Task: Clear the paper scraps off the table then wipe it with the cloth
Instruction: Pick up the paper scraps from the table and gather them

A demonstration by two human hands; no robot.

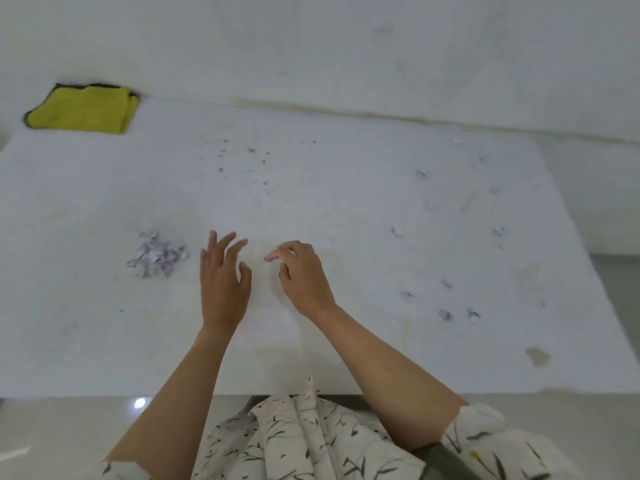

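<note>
A heap of small paper scraps point(157, 255) lies on the white table point(311, 188), left of my hands. More loose scraps point(445, 315) are scattered over the table's right side. A folded yellow cloth point(83, 109) rests at the far left corner. My left hand point(223, 277) hovers over the table's middle with fingers spread and nothing in it. My right hand point(301, 273) is just to its right, fingers curled with thumb and fingertips pinched together; whether a scrap is between them I cannot tell.
Small dark specks point(249, 161) dot the table's far middle. A brownish stain point(537, 356) marks the near right. A white wall runs behind the table. The table's near edge is at my waist, with glossy floor on both sides.
</note>
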